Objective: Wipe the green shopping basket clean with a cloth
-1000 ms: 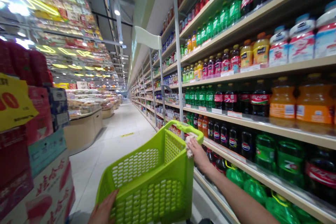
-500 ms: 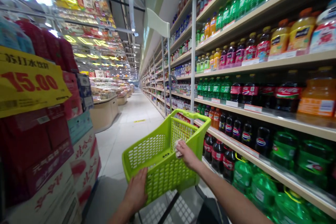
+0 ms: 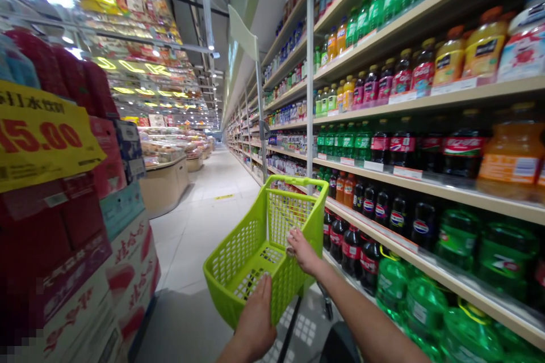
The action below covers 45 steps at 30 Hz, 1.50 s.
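The left hand (image 3: pixel 258 317) lies on the near rim of the cart (image 3: pixel 314 227), fingers straight and side by side; the thumb is hidden, so whether it grips cannot be told. The right hand (image 3: pixel 302 249) is at the cart's near side, fingers curled in on a pale wad (image 3: pixel 291 250), mostly concealed. The cart stands upright on the floor, directly before the person.

Right of the cart, shelves (image 3: pixel 451 186) carry drinks. Pepsi bottles (image 3: pixel 398 216) show the round red, white and blue logo. Coke bottles (image 3: pixel 402 142), red-labelled, occupy the row above. Higher, small bottles (image 3: pixel 402 75) read "Qoo". A green bottle (image 3: pixel 505 261), low at far right, bears a "7". Shelf tags are too small to read.

Left of the cart, a yellow sign (image 3: pixel 46 133) shows "15.00" in red above Chinese-lettered cartons (image 3: pixel 136 289) reading "娃哈哈". Beyond the cart, overhead, yellow neon (image 3: pixel 145 68) includes "L" and "K".
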Motion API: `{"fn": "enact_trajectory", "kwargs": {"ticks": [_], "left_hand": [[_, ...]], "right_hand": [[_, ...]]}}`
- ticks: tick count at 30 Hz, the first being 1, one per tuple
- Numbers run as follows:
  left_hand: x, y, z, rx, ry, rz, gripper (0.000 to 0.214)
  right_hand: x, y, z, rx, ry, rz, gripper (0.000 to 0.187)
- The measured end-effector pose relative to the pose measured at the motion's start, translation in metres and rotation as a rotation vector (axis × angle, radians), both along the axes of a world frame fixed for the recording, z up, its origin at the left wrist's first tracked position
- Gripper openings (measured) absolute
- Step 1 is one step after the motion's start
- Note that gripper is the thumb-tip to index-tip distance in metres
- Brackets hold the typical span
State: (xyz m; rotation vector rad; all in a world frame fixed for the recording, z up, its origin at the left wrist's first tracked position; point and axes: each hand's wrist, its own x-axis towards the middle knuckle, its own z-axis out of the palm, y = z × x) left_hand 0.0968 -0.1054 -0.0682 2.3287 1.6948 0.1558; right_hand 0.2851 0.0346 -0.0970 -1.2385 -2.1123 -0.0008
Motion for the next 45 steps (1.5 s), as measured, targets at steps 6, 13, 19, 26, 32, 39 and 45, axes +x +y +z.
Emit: {"fn": "enact_trajectory", "kwargs": {"ticks": [6,13,19,26,32,39,45], "left_hand": [[-0.032,0.009,0.02,-0.026,0.123,0.002,0.08],[-0.072,0.019,0.003,0.108,0.205,0.004,0.051],[-0.042,0.013,0.002,0.148,0.209,0.013,0.05],[-0.015,0.02,-0.006,0.197,0.191,0.012,0.05],[-0.041,0.031,0.001,0.25,0.239,-0.046,0.044],[-0.034,0.029,0.0,0.201,0.227,-0.032,0.052],[-0.021,0.023,-0.003,0.112,0.217,-0.089,0.07]], "right_hand": [[0.023,-0.006,0.008,0.009,-0.033,-0.022,0.036],[0.027,-0.033,0.006,-0.005,-0.058,-0.034,0.047],[0.023,-0.079,-0.006,-0.025,0.044,0.031,0.052],[0.004,-0.122,-0.041,0.025,0.158,-0.026,0.058],[0.013,-0.12,-0.058,0.092,0.121,-0.126,0.058],[0.049,-0.094,-0.05,0.105,0.104,-0.119,0.05],[0.001,-0.088,-0.064,0.184,0.242,-0.242,0.053]]}}
